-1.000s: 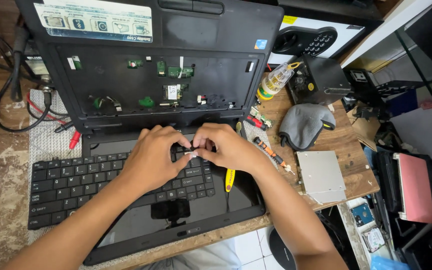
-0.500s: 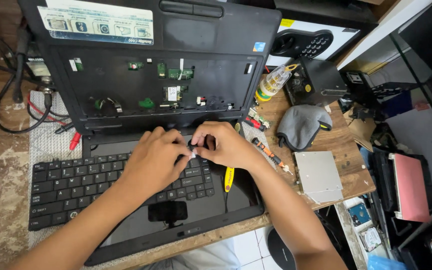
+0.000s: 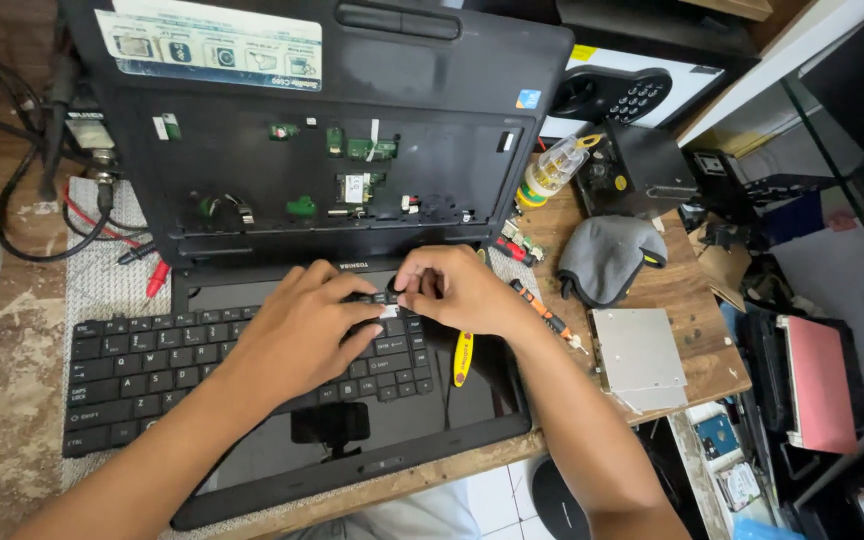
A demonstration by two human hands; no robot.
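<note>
Both hands point(image 3: 297, 335) point(image 3: 457, 290) on loose keyboard point(image 3: 162, 370) — opened laptop point(image 3: 352, 120)

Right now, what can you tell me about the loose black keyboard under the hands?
The keyboard is a flat black plastic laptop unit with white-lettered keys, lifted out of its bay and lying slightly tilted across the laptop's glossy screen. Its left end overhangs onto the grey mat. The left hand rests on its right half, and the right hand meets it at the upper right edge, where the fingertips pinch something small and pale. A yellow-handled tool lies just beyond its right end.
</note>
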